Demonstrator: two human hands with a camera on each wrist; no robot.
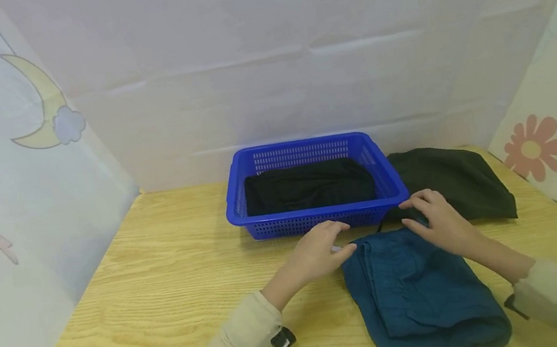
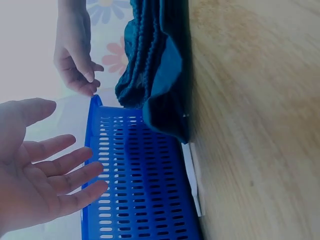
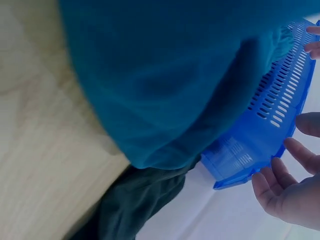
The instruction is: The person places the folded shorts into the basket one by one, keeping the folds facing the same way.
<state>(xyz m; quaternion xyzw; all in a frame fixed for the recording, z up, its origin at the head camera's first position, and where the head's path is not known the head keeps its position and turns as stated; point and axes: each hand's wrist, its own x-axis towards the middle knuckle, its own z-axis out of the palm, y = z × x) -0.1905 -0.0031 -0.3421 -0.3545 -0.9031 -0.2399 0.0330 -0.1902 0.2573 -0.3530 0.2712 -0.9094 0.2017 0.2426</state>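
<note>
A folded teal garment [image 1: 420, 291] with a gathered, elastic-looking edge [image 2: 145, 65] lies on the table at the front right. My left hand [image 1: 316, 253] is at its far left corner, fingers spread and nothing held. Over its far right corner is my right hand [image 1: 439, 223], fingers loosely bent and also holding nothing. In the right wrist view the right hand [image 3: 290, 185] appears beside the blue basket [image 1: 318, 212], whose near right corner is just by its fingertips in the head view. Black cloth [image 1: 308, 187] lies inside the basket.
To the right of the basket, a dark green cloth [image 1: 457, 180] lies spread on the wooden table [image 1: 165, 290]. A thin white strip [image 2: 191, 175] shows on the table by the basket's base. Printed sheets [image 1: 268, 77] hang behind and at both sides.
</note>
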